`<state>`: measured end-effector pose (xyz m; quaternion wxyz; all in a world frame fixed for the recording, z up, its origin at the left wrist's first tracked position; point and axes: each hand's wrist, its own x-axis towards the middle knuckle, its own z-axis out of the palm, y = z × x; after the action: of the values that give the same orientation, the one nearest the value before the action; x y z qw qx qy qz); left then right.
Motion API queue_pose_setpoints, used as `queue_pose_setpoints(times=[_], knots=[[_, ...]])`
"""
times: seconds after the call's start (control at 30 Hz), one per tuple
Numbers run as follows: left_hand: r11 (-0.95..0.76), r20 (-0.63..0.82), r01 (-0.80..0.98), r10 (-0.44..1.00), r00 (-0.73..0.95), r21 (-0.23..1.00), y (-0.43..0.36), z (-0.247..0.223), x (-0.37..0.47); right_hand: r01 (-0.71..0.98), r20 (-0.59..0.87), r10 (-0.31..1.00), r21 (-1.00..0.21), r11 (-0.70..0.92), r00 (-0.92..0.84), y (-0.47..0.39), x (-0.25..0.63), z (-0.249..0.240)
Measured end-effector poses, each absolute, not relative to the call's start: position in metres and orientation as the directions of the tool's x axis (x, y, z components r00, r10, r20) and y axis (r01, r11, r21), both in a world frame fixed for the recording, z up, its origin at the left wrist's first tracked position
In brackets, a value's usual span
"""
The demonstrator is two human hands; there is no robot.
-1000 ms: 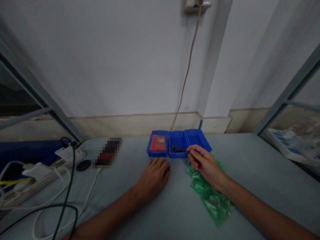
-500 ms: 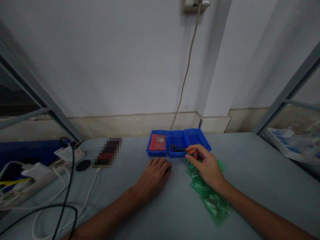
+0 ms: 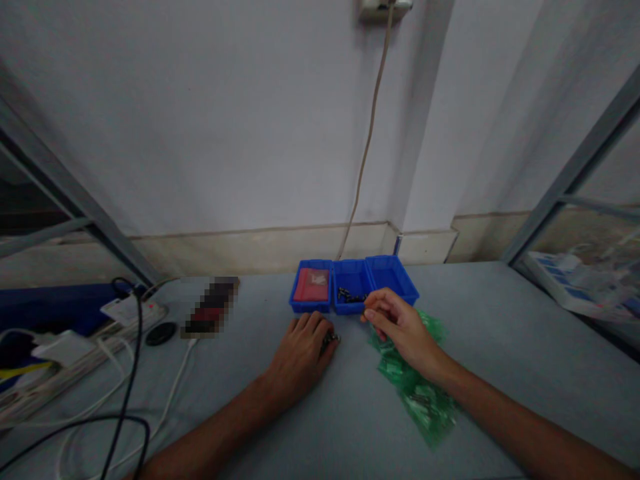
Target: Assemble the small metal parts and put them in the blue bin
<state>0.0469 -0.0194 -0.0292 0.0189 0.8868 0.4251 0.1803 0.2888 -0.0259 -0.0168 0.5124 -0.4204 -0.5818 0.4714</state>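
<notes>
Three blue bins stand side by side: the left bin [image 3: 311, 307] holds a red packet [image 3: 312, 285], the middle bin [image 3: 350, 272] holds small dark metal parts [image 3: 350, 295], and the right bin [image 3: 390, 270] shows a bare floor. My left hand [image 3: 303, 347] rests on the table in front of the left bin, its fingers curled over small dark metal parts [image 3: 330, 339]. My right hand [image 3: 397, 325] is at the front of the middle and right bins, thumb and fingertips pinched; what they hold is too small to name. Below it lie green plastic bags [image 3: 425, 407].
At the left are a blurred-out flat device [image 3: 213, 307] on a white cable [image 3: 180, 377], a black round disc [image 3: 161, 333], a power strip [image 3: 80, 353] with plugs and loose black cables. A white-and-blue tray [image 3: 565, 283] lies beyond the right frame.
My right hand has drawn slightly back from the middle bin, its fingertips still pinched. More of the metal parts shows beside my left hand. The whole view has shifted slightly.
</notes>
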Motion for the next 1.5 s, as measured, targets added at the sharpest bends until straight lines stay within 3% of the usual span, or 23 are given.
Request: queue_pose_setpoints(times=[0.33,0.53,0.93,1.2,1.5], knots=[[-0.651,0.307,0.723,0.754,0.581,0.231,-0.0186,-0.032,0.0466,-0.258,0.035,0.997,-0.966,0.016,-0.073,-0.0247,0.2893,-0.0161],[-0.613,0.324,0.765,0.778,0.539,0.198,-0.0227,-0.0262,0.0476,-0.24,0.04,0.998,-0.97,0.025,-0.056,-0.0245,0.289,-0.0159],[-0.647,0.311,0.71,0.76,0.571,0.276,-0.0246,-0.026,0.0472,-0.217,0.036,0.999,-0.976,0.027,-0.036,-0.0244,0.2886,-0.0151],[-0.605,0.301,0.773,0.786,0.54,0.194,-0.0274,-0.0234,0.0482,-0.204,0.073,0.997,-0.977,0.066,-0.026,-0.023,0.29,-0.0161],[-0.613,0.328,0.75,0.782,0.531,0.249,-0.0273,-0.0242,0.0489,-0.151,0.105,0.994,-0.983,0.1,-0.028,-0.0232,0.289,-0.0144]])
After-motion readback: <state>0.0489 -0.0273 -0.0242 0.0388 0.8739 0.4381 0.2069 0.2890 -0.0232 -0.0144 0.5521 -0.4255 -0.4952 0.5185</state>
